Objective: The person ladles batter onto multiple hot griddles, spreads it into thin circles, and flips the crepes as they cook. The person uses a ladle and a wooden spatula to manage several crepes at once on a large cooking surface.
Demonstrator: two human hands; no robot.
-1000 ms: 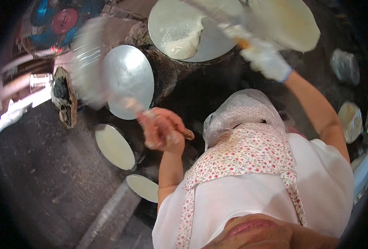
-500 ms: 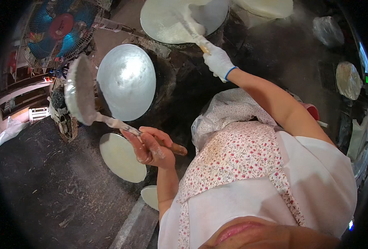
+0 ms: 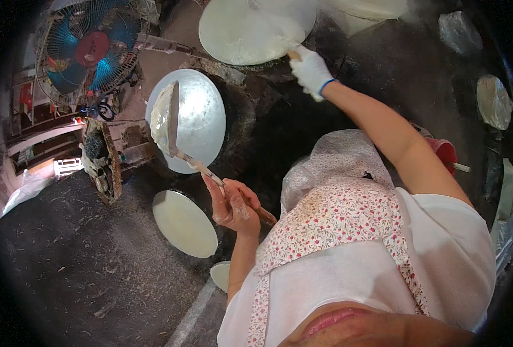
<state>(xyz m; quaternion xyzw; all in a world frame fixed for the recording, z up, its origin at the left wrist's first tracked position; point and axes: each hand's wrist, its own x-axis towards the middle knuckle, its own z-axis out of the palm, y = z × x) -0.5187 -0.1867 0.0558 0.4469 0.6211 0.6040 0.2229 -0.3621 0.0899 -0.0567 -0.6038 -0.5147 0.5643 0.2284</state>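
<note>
My bare left hand [image 3: 235, 207], smeared with white batter, is closed round the wooden handle of a wide ladle [image 3: 172, 118]. The ladle is tipped on its side, with thick white batter on its left face, in front of a shiny round metal plate [image 3: 207, 127]. My right hand [image 3: 310, 72], in a white glove with a blue cuff, grips a wooden-handled tool [image 3: 294, 55]. That tool's far end is blurred and lost in white over a large round griddle [image 3: 233, 34] coated with pale batter.
An electric fan [image 3: 91, 49] stands at the far left. Pale round discs, one larger [image 3: 185, 224] and one smaller [image 3: 220, 276], are at lower left. A red container [image 3: 443, 151] is beyond my right arm. Plastic-wrapped bundles [image 3: 493, 103] lie far right. Steam hangs at the top.
The ladle has swung right, from beside the shiny plate to in front of it. My right hand has shifted slightly right and down, and batter now covers the griddle's formerly grey patch.
</note>
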